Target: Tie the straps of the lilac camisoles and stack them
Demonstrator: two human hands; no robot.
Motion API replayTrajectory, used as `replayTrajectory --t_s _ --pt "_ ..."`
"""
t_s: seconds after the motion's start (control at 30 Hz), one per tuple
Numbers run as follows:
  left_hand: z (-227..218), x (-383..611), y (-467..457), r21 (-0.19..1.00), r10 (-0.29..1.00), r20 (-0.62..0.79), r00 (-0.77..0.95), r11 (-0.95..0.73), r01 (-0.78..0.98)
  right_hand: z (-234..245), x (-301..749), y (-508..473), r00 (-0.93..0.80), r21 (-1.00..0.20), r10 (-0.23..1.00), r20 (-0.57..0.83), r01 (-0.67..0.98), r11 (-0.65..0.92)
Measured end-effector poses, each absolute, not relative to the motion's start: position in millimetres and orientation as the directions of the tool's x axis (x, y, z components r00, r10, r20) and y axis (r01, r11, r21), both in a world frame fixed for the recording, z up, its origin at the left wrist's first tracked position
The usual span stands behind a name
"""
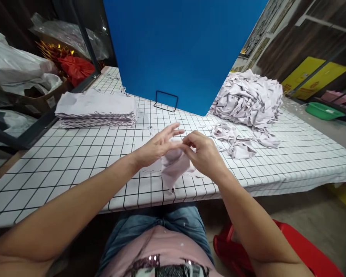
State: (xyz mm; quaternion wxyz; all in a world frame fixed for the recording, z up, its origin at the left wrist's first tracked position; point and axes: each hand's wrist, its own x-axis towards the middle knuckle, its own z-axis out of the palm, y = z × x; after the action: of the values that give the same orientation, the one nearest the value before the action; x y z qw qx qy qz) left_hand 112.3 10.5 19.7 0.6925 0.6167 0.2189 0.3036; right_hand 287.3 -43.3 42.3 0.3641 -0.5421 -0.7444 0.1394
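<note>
Both my hands meet over the near middle of the checked table. My left hand and my right hand together grip a small pale lilac piece of cloth, which hangs crumpled between them just above the table edge. My left fingers are partly stretched over it, my right fingers pinch its top. A neat stack of flat lilac cloth pieces lies to the far left. A big loose heap of the same cloth lies to the far right, with a few crumpled pieces strewn nearer my right hand.
A blue board on a wire stand blocks the view behind the table. Shelving with plastic bags stands left. A red plastic stool is on the floor at lower right, a green tray and yellow boxes farther right.
</note>
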Motion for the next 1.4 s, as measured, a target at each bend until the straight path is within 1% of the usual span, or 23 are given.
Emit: replayTrajectory --t_s 0.07,0.13,0.2,0.23,0.3,0.4,0.47,0.53,0.6,0.67,0.7,0.8,0.83,0.93,1.0,1.07,1.1,1.17,1.2,1.23,1.27,1.33,1.4 --pt "16.0 111.0 12.7 0.988 0.601 0.107 0.792 0.023 -0.151 57.5 303.9 -42.3 -0.078 -0.672 0.901 0.426 0.639 0.374" --pt "15.8 107.0 14.5 0.988 0.549 0.133 0.825 -0.008 -0.154 76.3 327.4 -39.9 0.047 -0.713 0.844 0.534 0.561 0.42" --pt "18.6 100.7 15.4 0.99 0.562 0.139 0.815 -0.046 -0.137 95.3 353.7 -35.7 0.17 -0.722 0.75 0.639 0.469 0.509" --pt "20.7 97.1 15.4 0.991 0.582 0.132 0.803 -0.061 -0.119 103.6 365.9 -33.1 0.215 -0.726 0.718 0.662 0.419 0.545" --pt "25.3 90.2 14.1 0.994 0.599 0.108 0.793 -0.07 -0.082 115.6 384.6 -27.4 0.268 -0.731 0.685 0.677 0.351 0.585" --pt "32.7 80.5 11.0 0.996 0.598 0.084 0.797 -0.071 -0.052 121.3 395.0 -19.4 0.304 -0.725 0.659 0.688 0.329 0.605" --pt "39.6 73.2 10.2 0.994 0.634 0.099 0.767 -0.105 -0.041 118.9 393.7 -15.5 0.304 -0.736 0.671 0.677 0.296 0.609" --pt "49.1 64.0 11.0 0.981 0.706 0.175 0.687 -0.184 -0.061 114.6 391.3 -13.5 0.282 -0.764 0.71 0.645 0.251 0.594" --pt "60.6 53.9 11.7 0.951 0.761 0.303 0.573 -0.282 -0.128 110.4 391.1 -13.5 0.278 -0.782 0.731 0.623 0.222 0.582" --pt "72.5 45.0 10.5 0.917 0.767 0.397 0.504 -0.357 -0.18 107.4 393.6 -14.8 0.296 -0.784 0.727 0.62 0.208 0.584" --pt "78.2 41.5 8.9 0.911 0.756 0.408 0.512 -0.375 -0.172 106.4 395.4 -15.7 0.301 -0.784 0.725 0.62 0.2 0.587" --pt "93.1 33.4 1.6 0.922 0.711 0.328 0.623 -0.383 -0.048 105.8 400.5 -18.3 0.301 -0.774 0.714 0.633 0.204 0.6" --pt "97.6 30.6 -0.6 0.921 0.708 0.316 0.631 -0.389 -0.024 106.3 401.8 -19.4 0.305 -0.764 0.701 0.644 0.215 0.608" --pt "111.0 19.1 -3.2 0.894 0.712 0.359 0.603 -0.447 -0.003 109.1 404.3 -24.4 0.328 -0.731 0.656 0.68 0.237 0.64" --pt "119.5 10.5 -2.3 0.84 0.699 0.345 0.627 -0.528 0.125 111.6 405.3 -29.7 0.342 -0.721 0.641 0.687 0.211 0.66" --pt "127.2 4.1 -1.7 0.737 0.701 0.319 0.638 -0.606 0.298 114.5 406.5 -36.3 0.347 -0.723 0.647 0.679 0.164 0.671" --pt "130.5 2.6 -2.2 0.682 0.709 0.331 0.623 -0.636 0.362 116.2 407.3 -39.9 0.351 -0.726 0.651 0.673 0.145 0.672" --pt "135.4 2.9 -5.1 0.62 0.722 0.369 0.586 -0.66 0.424 120.2 409.4 -46.7 0.365 -0.729 0.651 0.666 0.134 0.671" --pt "136.9 4.4 -7.6 0.631 0.728 0.364 0.581 -0.652 0.421 122.3 410.5 -49.6 0.377 -0.729 0.645 0.665 0.138 0.67" --pt "137.7 6.5 -10.5 0.673 0.736 0.341 0.585 -0.626 0.394 124.4 411.7 -52.1 0.392 -0.726 0.636 0.665 0.143 0.672" --pt "138.0 9.0 -13.8 0.742 0.745 0.304 0.594 -0.576 0.343 126.2 412.7 -53.9 0.407 -0.722 0.624 0.667 0.146 0.676" --pt "137.2 13.8 -20.1 0.893 0.775 0.239 0.585 -0.412 0.18 128.1 414.2 -55.3 0.419 -0.725 0.621 0.662 0.145 0.674" --pt "135.4 17.6 -24.1 0.965 0.822 0.22 0.526 -0.262 0.006 126.1 414.6 -53.0 0.402 -0.743 0.648 0.647 0.139 0.655"
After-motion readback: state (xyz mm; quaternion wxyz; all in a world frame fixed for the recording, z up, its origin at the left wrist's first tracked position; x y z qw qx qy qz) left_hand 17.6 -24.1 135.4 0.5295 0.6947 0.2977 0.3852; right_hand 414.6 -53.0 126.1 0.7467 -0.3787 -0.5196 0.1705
